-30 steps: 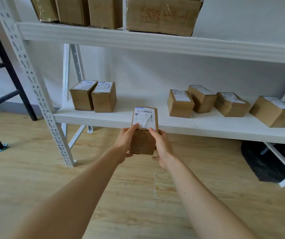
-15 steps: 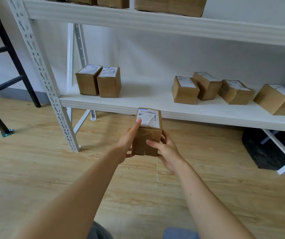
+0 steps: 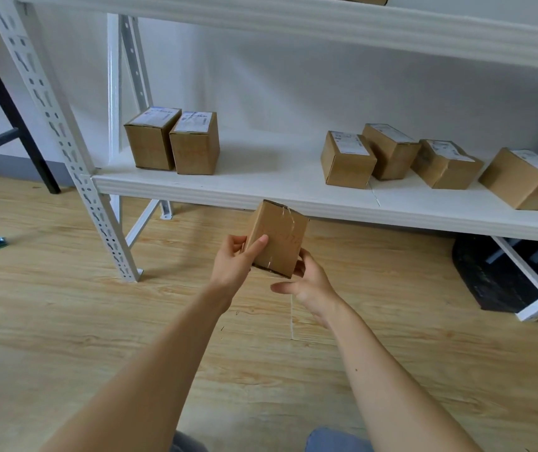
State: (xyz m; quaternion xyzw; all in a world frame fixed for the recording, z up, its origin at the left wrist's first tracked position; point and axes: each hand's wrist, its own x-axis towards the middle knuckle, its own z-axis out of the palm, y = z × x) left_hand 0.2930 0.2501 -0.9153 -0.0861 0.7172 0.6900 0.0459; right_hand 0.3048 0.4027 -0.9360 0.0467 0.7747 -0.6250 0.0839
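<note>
I hold a small brown cardboard box (image 3: pixel 280 238) in front of the lower shelf (image 3: pixel 261 187) of a white metal rack, just below its front edge. The box is tilted, with a plain taped face toward me; its label is out of sight. My left hand (image 3: pixel 235 262) grips the box's left side, thumb across the front face. My right hand (image 3: pixel 306 282) supports it from below at the lower right corner, fingers partly hidden behind the box.
Two labelled boxes (image 3: pixel 173 141) stand side by side at the shelf's left. Several more boxes (image 3: pixel 398 158) lie scattered at its right. A bare stretch of shelf lies between them. A perforated white upright (image 3: pixel 65 151) stands left; a black mat (image 3: pixel 495 278) lies under the rack at right.
The box has been turned over: its white label faced me before, a plain taped side shows now. My right hand slid from the box's side to beneath it. The view has tilted downward.
</note>
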